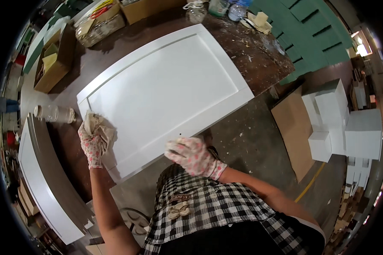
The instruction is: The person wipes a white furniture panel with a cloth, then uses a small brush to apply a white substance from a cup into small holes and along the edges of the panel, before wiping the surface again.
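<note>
A white framed panel, like a cabinet door, lies on the dark brown table with its near edge overhanging. My left hand, in a white glove with pink dots, grips a crumpled beige rag on the panel's left rail. My right hand, in a matching glove, is at the panel's near edge, close to a small dark hole. Its fingers are curled together; whatever they may hold is hidden. Left of the rag, a clear plastic bottle lies on its side.
Stacked curved white panels stand at left. Cardboard boxes and jars line the table's far side. Green slotted boards lean beyond its right end. White boxes and a cardboard sheet are on the right.
</note>
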The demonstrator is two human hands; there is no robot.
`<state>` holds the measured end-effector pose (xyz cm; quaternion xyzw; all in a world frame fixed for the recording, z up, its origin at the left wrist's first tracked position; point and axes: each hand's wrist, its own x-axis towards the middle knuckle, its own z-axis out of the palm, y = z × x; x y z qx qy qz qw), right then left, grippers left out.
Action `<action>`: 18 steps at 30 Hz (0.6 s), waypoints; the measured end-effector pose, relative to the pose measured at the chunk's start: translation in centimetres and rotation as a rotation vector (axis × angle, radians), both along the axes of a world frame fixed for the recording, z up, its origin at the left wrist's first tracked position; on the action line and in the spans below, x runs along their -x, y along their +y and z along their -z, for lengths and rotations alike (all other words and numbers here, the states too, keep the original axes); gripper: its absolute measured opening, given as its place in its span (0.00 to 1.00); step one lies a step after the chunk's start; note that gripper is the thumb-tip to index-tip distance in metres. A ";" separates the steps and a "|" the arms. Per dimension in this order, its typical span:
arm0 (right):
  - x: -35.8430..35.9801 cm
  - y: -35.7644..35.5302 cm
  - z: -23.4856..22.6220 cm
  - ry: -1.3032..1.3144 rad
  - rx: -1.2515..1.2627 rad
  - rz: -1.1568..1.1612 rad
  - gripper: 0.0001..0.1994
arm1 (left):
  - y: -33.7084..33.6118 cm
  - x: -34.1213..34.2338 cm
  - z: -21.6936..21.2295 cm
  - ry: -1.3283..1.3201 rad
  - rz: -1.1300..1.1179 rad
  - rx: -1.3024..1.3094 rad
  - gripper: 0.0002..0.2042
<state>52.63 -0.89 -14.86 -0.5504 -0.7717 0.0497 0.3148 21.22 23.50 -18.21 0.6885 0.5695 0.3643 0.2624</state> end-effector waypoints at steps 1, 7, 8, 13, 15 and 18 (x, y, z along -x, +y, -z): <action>-1.7 0.1 0.0 -0.093 -0.024 0.151 0.17 | -0.2 0.3 0.0 -0.216 0.060 0.071 0.24; -7.0 1.3 0.2 -0.276 -0.135 0.493 0.17 | -1.0 0.1 -1.1 -0.613 0.204 0.207 0.28; -4.4 1.3 0.5 -0.320 -0.132 0.410 0.17 | -0.7 -0.2 -1.2 -0.501 0.207 0.183 0.29; 12.4 4.6 1.1 -0.206 -0.043 -0.146 0.18 | -0.1 2.6 1.8 -0.209 0.077 0.034 0.30; 17.3 7.0 0.4 -0.060 -0.070 -0.428 0.17 | -0.1 2.0 0.8 -0.043 0.110 0.031 0.30; 20.7 7.5 -0.3 -0.148 0.086 -0.653 0.20 | -0.4 1.4 -1.0 0.187 0.147 -0.011 0.31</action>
